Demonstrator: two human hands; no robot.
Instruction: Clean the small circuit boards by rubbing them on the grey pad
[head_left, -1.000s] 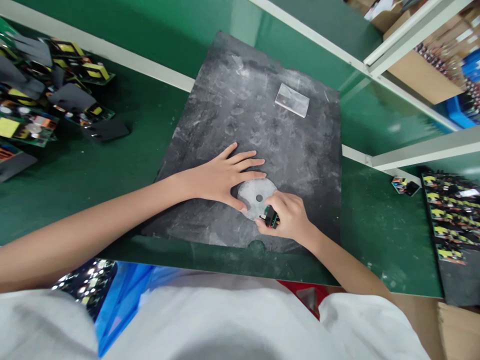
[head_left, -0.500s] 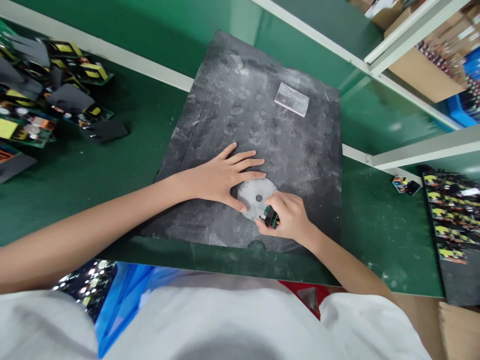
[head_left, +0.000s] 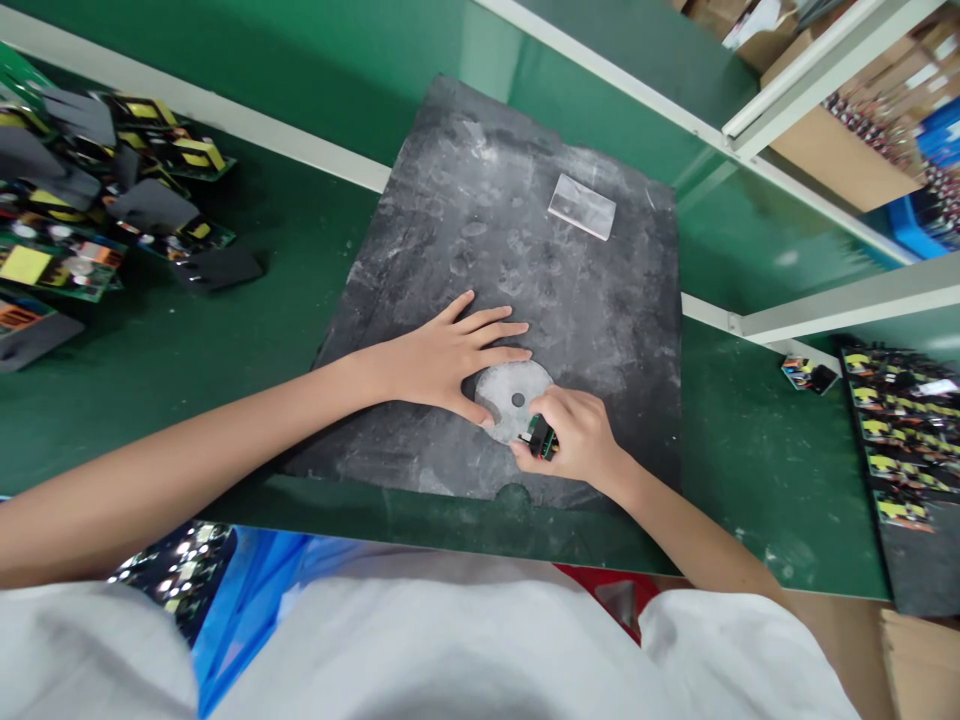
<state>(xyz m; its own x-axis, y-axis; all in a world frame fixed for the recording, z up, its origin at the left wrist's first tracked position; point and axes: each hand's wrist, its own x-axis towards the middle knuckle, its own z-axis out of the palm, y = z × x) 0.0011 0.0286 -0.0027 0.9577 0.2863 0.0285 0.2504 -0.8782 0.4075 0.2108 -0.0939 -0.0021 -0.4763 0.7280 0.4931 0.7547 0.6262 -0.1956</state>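
A round grey disc (head_left: 513, 382) with a small dark hole at its centre lies on the black mat (head_left: 480, 240). My left hand (head_left: 442, 358) rests flat with fingers spread, its thumb and little side of the fingers at the disc's left and upper edge. At the disc's lower right, my right hand (head_left: 574, 430) pinches a small circuit board (head_left: 541, 438) with black and green parts between thumb and fingers. Part of that board is hidden by the fingers. Whether it touches the disc I cannot tell.
A flat pale rectangular block (head_left: 583, 207) lies on the mat's far right. Circuit boards (head_left: 97, 190) are heaped at the left. A black tray (head_left: 892, 430) of boards stands at the right, beside one loose board (head_left: 809, 374). A blue bin (head_left: 247, 590) sits below the table edge.
Both hands keep nearly the same pose, and the small circuit board stays in my right hand at the disc. The camera view has shifted slightly.
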